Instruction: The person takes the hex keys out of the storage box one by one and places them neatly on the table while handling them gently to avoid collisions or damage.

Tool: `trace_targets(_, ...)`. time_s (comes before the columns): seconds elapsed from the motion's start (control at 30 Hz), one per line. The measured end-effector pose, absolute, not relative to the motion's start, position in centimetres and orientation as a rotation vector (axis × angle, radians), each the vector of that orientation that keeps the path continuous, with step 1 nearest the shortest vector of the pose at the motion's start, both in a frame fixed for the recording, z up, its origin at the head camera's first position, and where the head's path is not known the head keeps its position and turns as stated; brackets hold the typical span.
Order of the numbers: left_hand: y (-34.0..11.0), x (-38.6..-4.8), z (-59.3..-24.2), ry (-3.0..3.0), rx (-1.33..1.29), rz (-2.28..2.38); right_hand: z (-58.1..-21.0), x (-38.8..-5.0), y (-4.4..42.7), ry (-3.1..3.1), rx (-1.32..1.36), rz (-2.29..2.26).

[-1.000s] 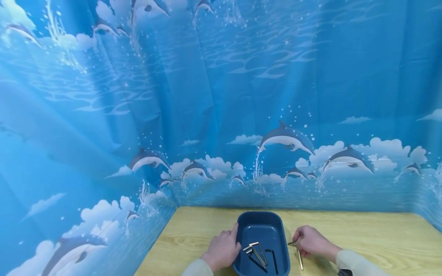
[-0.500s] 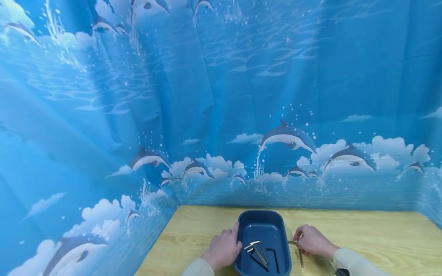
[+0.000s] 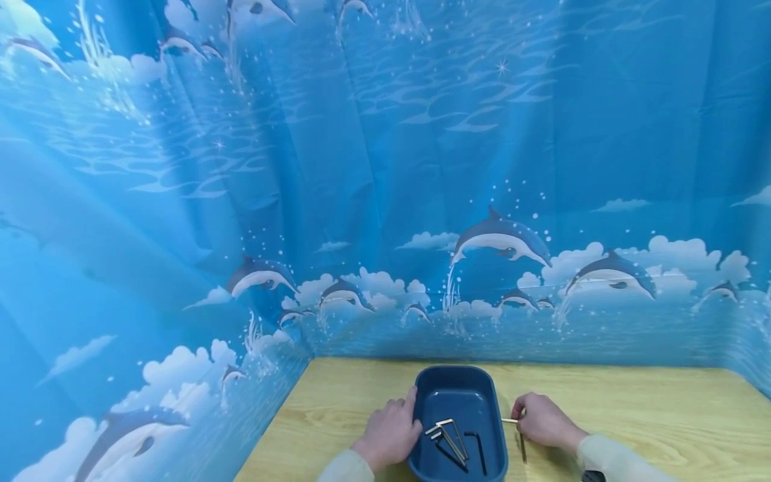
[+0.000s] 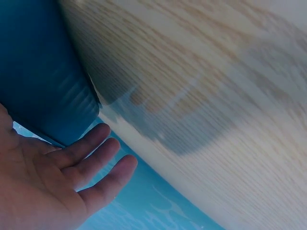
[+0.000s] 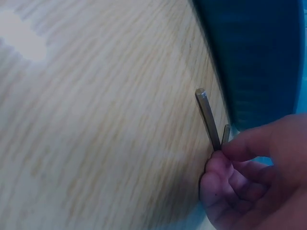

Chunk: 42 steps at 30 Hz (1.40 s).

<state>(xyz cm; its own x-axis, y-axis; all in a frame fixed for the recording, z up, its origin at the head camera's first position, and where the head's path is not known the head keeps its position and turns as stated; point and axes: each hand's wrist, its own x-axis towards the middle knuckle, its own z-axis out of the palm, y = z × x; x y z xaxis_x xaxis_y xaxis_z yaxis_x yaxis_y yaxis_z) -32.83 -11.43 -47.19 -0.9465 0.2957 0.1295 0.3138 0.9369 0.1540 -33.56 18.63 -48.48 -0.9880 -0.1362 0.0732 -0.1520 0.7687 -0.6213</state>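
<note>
A blue tray point(image 3: 460, 379) stands on the table, with several metallic and black L-shaped hex keys point(image 3: 481, 455) lying in it. My left hand point(image 3: 390, 432) rests against the tray's left side, its fingers extended in the left wrist view point(image 4: 53, 177). Right of the tray, my right hand point(image 3: 545, 420) pinches a metallic hex key point(image 3: 523, 448) between thumb and fingertips. The right wrist view shows the hand point(image 5: 259, 177) with the key's long arm point(image 5: 207, 116) and a shorter end point(image 5: 226, 135) sticking out beside the tray wall; the bend is hidden by the fingers.
The light wood-grain table point(image 3: 650, 415) extends to both sides of the tray. A blue curtain point(image 3: 385, 167) printed with dolphins hangs behind the table and along its left side.
The key in my right hand has turned slightly, its long arm now closer to vertical in the head view. My left hand and the tray have hardly moved.
</note>
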Motion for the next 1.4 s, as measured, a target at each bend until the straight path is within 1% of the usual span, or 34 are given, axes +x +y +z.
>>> trace_targets(0.37,-11.5,-33.0,-47.0,-3.029,-0.478,-0.286,-48.9,-33.9,18.5,-2.883,0.324,0.897)
trace_targets(0.7,-11.5,-32.8,-46.9,-3.03,-0.464,-0.311,-48.2,-34.0,18.5,-2.937,0.309,0.872)
trace_targets(0.87,-11.5,-32.8,-47.1,-3.026,-0.462,-0.316,-46.6,-34.2,18.3,-2.95,0.294,0.873)
trace_targets(1.03,-11.5,-32.8,-47.1,-3.004,-0.471,-0.29,-43.9,-34.1,16.8,-2.933,0.325,0.815)
trace_targets(1.23,-11.5,-32.6,-47.0,-2.973,-0.48,-0.283,-41.6,-34.0,14.1,-2.914,0.462,0.766)
trace_targets(1.4,-11.5,-32.3,-47.0,-2.95,-0.485,-0.273,-41.1,-34.2,11.8,-2.922,0.589,0.702)
